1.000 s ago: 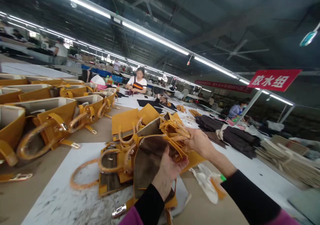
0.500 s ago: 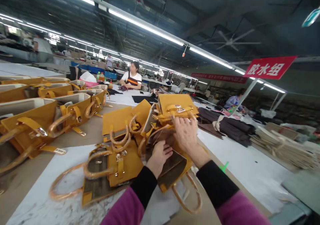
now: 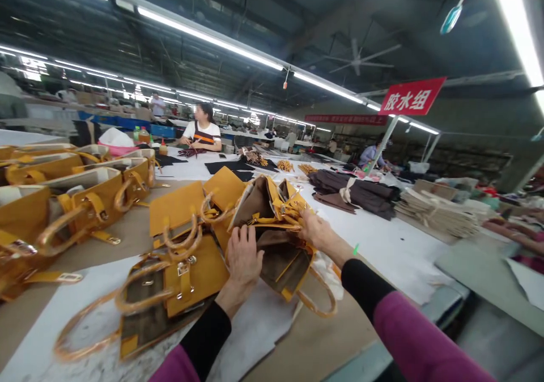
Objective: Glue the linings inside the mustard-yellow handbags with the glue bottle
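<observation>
Head camera view: a mustard handbag (image 3: 272,206) lies tilted and gaping on the white table (image 3: 382,240), the left hand (image 3: 243,254) resting spread, flat fingers on it while the right hand (image 3: 313,230) pinches its yellow straps, which might slip and tangle with the neighbouring bag (image 3: 187,268) just beside it.

Mustard-yellow handbag (image 3: 280,257) with brown lining is held tilted and spread open, inside showing, just above the table (image 3: 395,246) near its front edge, one looped handle (image 3: 318,309) hanging below
</observation>
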Motion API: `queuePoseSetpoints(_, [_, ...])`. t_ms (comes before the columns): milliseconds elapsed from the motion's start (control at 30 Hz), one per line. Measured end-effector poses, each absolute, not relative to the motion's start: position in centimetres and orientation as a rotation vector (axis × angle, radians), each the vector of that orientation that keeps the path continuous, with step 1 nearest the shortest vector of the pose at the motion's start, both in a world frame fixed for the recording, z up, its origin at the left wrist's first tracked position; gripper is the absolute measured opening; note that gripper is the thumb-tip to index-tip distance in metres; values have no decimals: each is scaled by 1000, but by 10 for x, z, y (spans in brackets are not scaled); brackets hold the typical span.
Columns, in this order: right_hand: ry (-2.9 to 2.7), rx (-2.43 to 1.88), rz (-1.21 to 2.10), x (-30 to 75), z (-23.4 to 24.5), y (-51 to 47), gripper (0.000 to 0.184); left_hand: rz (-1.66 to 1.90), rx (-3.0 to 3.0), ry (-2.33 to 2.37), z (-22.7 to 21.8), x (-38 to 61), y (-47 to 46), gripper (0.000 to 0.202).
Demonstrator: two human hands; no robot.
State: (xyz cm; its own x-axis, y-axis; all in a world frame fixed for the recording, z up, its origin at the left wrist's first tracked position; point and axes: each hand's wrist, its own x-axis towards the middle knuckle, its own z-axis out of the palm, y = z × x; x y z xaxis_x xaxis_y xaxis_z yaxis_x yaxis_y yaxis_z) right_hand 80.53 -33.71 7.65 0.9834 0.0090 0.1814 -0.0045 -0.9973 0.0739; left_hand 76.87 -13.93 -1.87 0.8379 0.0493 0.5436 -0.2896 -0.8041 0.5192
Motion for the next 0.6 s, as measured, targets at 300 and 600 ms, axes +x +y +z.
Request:
queuePoseSetpoints(300, [-54,3137,563,795,103,-304,38,636,2797,-151,44,816,-109,23])
queuePoseSetpoints(600, [226,3050,199,798,27,-284,105,680,3052,-168,52,802,-67,34])
